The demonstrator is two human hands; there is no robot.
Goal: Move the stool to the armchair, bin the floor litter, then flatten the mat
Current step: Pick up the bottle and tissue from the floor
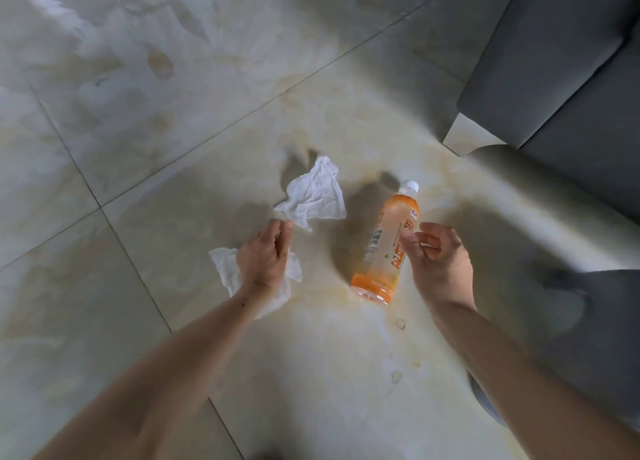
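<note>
The bottle lies on its side on the tiled floor, white cap pointing away from the person toward the grey armchair, whose pale corner foot stands well beyond the cap and to the right. Left of the bottle, just apart from it, lies a crumpled tissue; a second tissue sits nearer the person on that same side, partly under the left hand. Farther left of the bottle the floor is open tile crossed by dark grout lines. The left hand reaches forward, back up, fingertips pinched at the near corner of the first tissue; whether they grip it I cannot tell. The right hand hovers just right of the bottle, released, fingers curled loosely, thumb almost at the label, holding nothing. A blurred grey shape lies right of the bottle, beyond the right forearm.
</note>
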